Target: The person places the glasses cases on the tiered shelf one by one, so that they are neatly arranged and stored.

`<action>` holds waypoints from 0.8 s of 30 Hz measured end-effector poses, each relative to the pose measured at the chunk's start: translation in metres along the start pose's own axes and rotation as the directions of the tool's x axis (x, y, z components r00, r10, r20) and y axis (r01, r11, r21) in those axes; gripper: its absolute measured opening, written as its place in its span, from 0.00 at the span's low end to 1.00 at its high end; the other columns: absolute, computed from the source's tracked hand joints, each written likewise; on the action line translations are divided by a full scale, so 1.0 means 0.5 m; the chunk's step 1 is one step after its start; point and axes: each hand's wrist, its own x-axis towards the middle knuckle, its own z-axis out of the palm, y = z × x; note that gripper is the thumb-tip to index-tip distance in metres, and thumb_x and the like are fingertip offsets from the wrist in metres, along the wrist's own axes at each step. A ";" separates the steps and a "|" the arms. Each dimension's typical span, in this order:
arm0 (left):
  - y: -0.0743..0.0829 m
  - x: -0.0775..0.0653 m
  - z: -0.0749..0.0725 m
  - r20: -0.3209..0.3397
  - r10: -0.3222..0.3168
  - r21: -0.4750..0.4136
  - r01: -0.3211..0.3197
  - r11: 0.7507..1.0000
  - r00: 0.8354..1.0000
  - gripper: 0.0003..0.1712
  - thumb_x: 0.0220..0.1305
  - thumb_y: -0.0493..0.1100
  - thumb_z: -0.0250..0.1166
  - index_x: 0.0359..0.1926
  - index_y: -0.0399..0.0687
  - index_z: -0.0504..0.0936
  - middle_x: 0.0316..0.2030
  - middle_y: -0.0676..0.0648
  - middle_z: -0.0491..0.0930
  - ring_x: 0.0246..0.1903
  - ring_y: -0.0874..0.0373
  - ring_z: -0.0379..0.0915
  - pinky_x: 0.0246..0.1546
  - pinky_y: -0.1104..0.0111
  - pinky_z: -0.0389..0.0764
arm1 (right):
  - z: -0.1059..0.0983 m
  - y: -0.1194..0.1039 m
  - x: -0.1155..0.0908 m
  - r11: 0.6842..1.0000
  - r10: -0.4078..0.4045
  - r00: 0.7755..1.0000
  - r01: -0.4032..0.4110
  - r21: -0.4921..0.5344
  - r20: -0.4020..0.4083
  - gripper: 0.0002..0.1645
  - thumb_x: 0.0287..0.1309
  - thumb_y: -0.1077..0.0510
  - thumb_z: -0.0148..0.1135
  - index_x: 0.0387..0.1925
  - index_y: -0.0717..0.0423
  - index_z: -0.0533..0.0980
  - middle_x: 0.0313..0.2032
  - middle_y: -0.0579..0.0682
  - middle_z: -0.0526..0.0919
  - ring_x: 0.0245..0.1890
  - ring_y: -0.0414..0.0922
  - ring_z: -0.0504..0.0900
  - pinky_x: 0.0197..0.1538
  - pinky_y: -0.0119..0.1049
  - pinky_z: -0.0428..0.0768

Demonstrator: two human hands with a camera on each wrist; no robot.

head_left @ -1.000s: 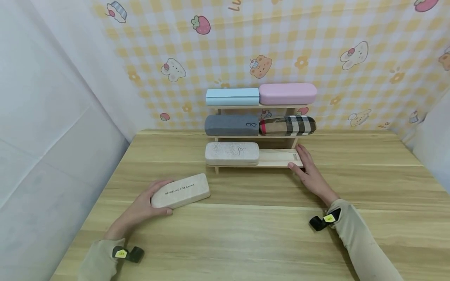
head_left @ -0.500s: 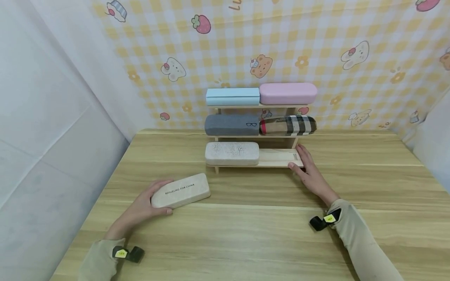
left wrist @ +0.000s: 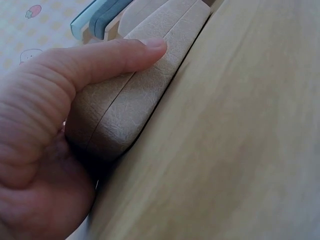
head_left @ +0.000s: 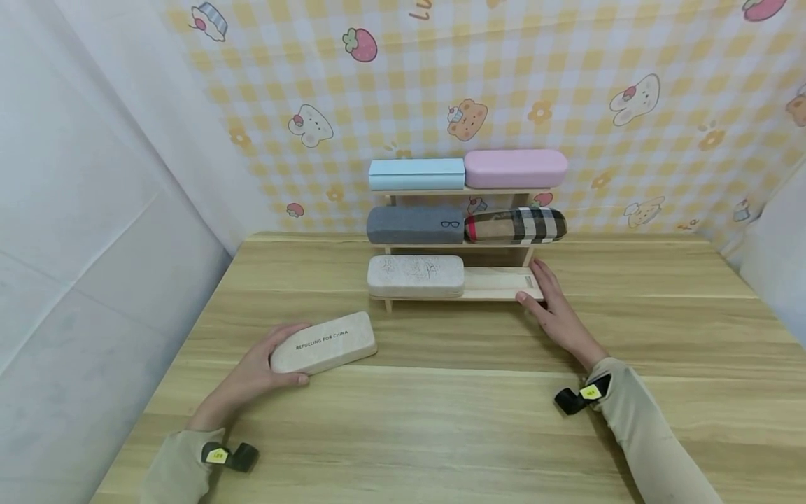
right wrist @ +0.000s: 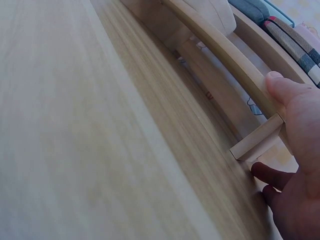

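My left hand (head_left: 259, 364) grips the left end of a cream glasses case (head_left: 324, 341) lettered "REFUELING FOR CHINA". The case lies slantwise on the table, and in the left wrist view my thumb presses along its seamed side. My right hand (head_left: 559, 316) holds the right end of the lowest tier of a three-tier wooden rack (head_left: 494, 283). In the right wrist view the thumb (right wrist: 280, 86) lies on that tier's front edge, with fingers low beside the leg. A patterned off-white case (head_left: 415, 275) occupies the left half of this tier; bare wood shows beside it.
On the middle tier sit a grey-blue case (head_left: 412, 225) and a plaid case (head_left: 516, 225). A light blue case (head_left: 415, 175) and a pink case (head_left: 516, 168) stand on top. The wooden table (head_left: 428, 434) meets a checked cloth (head_left: 390, 84) behind and a white wall at left.
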 end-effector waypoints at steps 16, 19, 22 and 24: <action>0.009 0.000 -0.002 -0.004 -0.034 -0.003 0.034 0.999 0.999 0.48 0.36 0.48 0.79 0.62 0.61 0.69 0.59 0.51 0.66 0.57 0.51 0.60 0.53 0.49 0.56 | -0.002 0.003 -0.002 1.000 0.009 1.000 -0.009 -0.004 0.002 0.42 0.67 0.51 0.50 0.73 0.55 0.42 0.71 0.60 0.38 0.70 0.56 0.38 0.62 0.62 0.46; 0.011 -0.001 -0.002 -0.002 -0.041 -0.004 0.041 0.999 0.999 0.48 0.36 0.49 0.79 0.62 0.60 0.69 0.60 0.50 0.66 0.57 0.50 0.59 0.54 0.48 0.55 | -0.002 0.002 -0.002 1.000 0.008 1.000 -0.008 -0.003 0.005 0.42 0.67 0.51 0.50 0.72 0.55 0.42 0.71 0.60 0.38 0.70 0.57 0.38 0.62 0.63 0.46; 0.011 -0.001 -0.003 -0.002 -0.043 -0.003 0.043 0.999 0.999 0.48 0.36 0.49 0.79 0.62 0.61 0.69 0.61 0.50 0.65 0.58 0.49 0.59 0.54 0.47 0.55 | -0.001 0.001 -0.001 1.000 0.007 1.000 -0.007 -0.004 0.004 0.42 0.67 0.51 0.51 0.73 0.55 0.42 0.71 0.60 0.38 0.70 0.56 0.38 0.62 0.62 0.46; 0.010 -0.001 -0.002 -0.006 -0.037 -0.009 0.037 0.999 0.999 0.47 0.36 0.49 0.79 0.62 0.61 0.69 0.61 0.50 0.65 0.58 0.50 0.59 0.54 0.47 0.55 | 0.000 0.001 -0.001 1.000 0.007 1.000 -0.007 0.003 0.005 0.42 0.67 0.51 0.50 0.73 0.55 0.42 0.71 0.60 0.38 0.70 0.56 0.38 0.62 0.62 0.46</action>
